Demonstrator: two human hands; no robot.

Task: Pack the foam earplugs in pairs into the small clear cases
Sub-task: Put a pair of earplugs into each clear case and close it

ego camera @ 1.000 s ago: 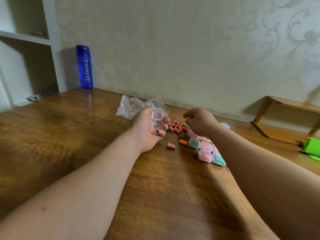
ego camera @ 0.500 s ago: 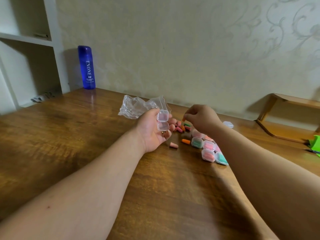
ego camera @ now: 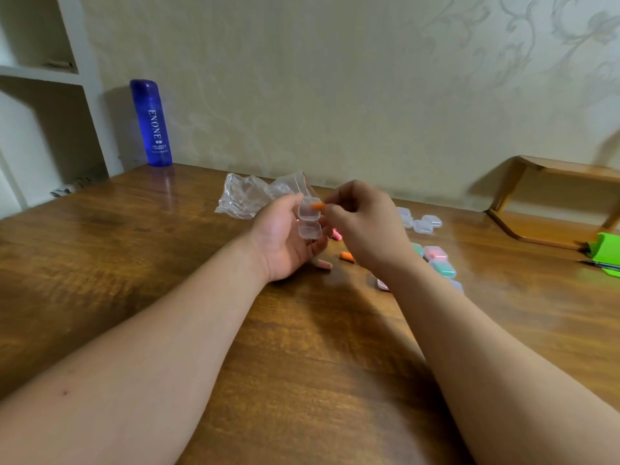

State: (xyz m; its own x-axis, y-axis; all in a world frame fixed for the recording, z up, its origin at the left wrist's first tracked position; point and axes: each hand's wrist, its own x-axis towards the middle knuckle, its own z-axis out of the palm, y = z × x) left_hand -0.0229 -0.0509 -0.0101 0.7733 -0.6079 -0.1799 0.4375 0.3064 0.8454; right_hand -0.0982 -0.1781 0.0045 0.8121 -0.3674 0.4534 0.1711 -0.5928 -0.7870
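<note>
- Pale patterned wall (ego camera: 335, 78) fills the background, with a white shelf unit (ego camera: 40, 75) at the far left.
- Below it a wooden table (ego camera: 167, 280) spans the view; both bare forearms reach across it from the near edge and meet near its middle.
- On the table at the far right stands a low wooden riser (ego camera: 553, 203), and a green object (ego camera: 607, 250) lies just in front of it.
- By the wall at the left a blue bottle (ego camera: 151, 122) marked ENONE stands upright.
- The left hand (ego camera: 285, 236) is turned palm up above the table, its thumb and curled fingers gripping an open clear case (ego camera: 309, 218), whose two halves are hinged apart, one above the other.
- The right hand (ego camera: 365, 226) is just beside it, fingers bunched, pinching an orange earplug (ego camera: 318, 206) right at the upper half of the case.
- Just behind the left hand lies a crumpled plastic bag (ego camera: 248, 196).
- To the right of the right wrist are filled cases (ego camera: 435, 252) showing pink and green; behind them, nearer the wall, sit empty cases (ego camera: 423, 226).
- Under the two hands lie a loose orange earplug (ego camera: 348, 256), a pale pink earplug (ego camera: 324, 264) and a bright pink earplug (ego camera: 336, 233), the last partly hidden.
</note>
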